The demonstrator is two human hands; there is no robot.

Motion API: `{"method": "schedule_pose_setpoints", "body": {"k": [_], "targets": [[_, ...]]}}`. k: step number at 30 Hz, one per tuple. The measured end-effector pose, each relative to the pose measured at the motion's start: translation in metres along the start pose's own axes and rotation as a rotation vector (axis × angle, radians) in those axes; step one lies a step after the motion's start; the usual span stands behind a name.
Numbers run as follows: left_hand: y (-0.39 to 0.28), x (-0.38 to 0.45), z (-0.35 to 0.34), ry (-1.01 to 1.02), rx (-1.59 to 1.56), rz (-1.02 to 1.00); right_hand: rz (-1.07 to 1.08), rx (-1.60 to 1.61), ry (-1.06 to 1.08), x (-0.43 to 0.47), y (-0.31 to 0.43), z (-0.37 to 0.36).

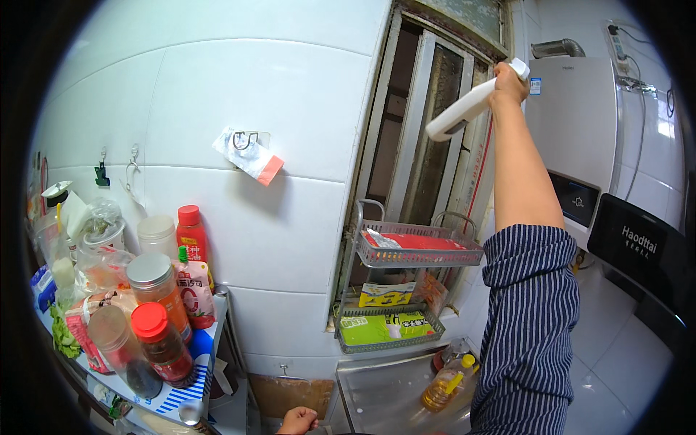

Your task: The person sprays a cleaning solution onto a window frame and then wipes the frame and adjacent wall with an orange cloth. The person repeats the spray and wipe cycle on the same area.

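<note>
My right hand (509, 86) is raised at the upper right, its fingers closed around a white spray bottle (462, 111). The bottle is tilted, its base pointing down and left in front of the window frame (405, 125). Low in the picture, my left hand (300, 421) is curled near a wooden board (291, 396) that hangs by the wall; I cannot tell whether anything is in it. Between the hands stands a two-tier grey rack (364, 258) with a red packet (418, 241) above and a green packet (383, 328) below.
A shelf (190, 375) at the left holds jars, a red-capped bottle (190, 234) and a pink sauce pouch (194, 293). An oil bottle (439, 387) stands on a metal surface (380, 397). A water heater (571, 119) and a black range hood (633, 239) are at the right.
</note>
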State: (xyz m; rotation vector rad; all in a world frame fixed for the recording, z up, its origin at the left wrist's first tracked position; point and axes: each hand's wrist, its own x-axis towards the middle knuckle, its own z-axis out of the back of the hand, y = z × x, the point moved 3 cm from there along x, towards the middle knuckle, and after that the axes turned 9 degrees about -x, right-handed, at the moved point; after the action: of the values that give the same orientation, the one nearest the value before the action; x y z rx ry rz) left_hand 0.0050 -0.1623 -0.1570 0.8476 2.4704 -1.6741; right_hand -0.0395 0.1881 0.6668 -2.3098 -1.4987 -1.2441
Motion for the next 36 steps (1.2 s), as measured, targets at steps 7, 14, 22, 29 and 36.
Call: {"method": "schedule_pose_setpoints", "body": {"k": [7,14,22,29,36], "targets": [[0.006,0.004,-0.003,-0.027,0.023,-0.006,-0.024,-0.347,-0.057,0.024,-0.015,0.048],[-0.001,-0.003,-0.019,0.021,0.06,0.02,0.247,-0.534,0.033,0.055,-0.022,0.081],[-0.02,-0.021,-0.043,0.067,-0.003,-0.003,0.12,-0.614,0.155,0.054,-0.03,0.082],[-0.021,-0.023,-0.049,0.117,0.012,0.004,0.06,-0.879,0.27,0.032,-0.031,0.102],[-0.007,-0.014,-0.044,0.146,0.021,0.022,-0.025,-0.792,0.343,0.028,-0.048,0.118]]}}
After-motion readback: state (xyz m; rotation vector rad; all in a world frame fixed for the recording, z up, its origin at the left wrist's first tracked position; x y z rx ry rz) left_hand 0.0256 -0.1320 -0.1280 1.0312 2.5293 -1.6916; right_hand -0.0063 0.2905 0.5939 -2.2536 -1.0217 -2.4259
